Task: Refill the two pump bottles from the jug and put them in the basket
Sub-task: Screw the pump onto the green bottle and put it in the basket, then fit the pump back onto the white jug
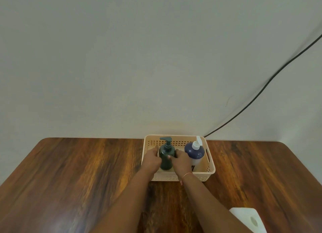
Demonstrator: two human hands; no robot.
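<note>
Fingers (pixel 157 160) of both hands clamped round the green bottle (pixel 166 158), one hand per side: left hand (pixel 152 160) on its left flank, right hand (pixel 181 160) on its right, thumb across the front. Green bottle upright, inside the basket (pixel 211 164), left half; pump head points left. Whether its base touches the basket floor: cannot tell, hidden by hands.

White bottle (pixel 196 154), blue shoulder and white pump, stands in the right half of the basket, leaning slightly, just beside the right hand. Thin band on the right wrist.

Basket cream, perforated, at the far edge of the table (pixel 69 171), against the wall. Jug (pixel 249 218), white, partly cut off at lower right, well apart from the basket. Black cable (pixel 261 91) runs down the wall behind the basket.
</note>
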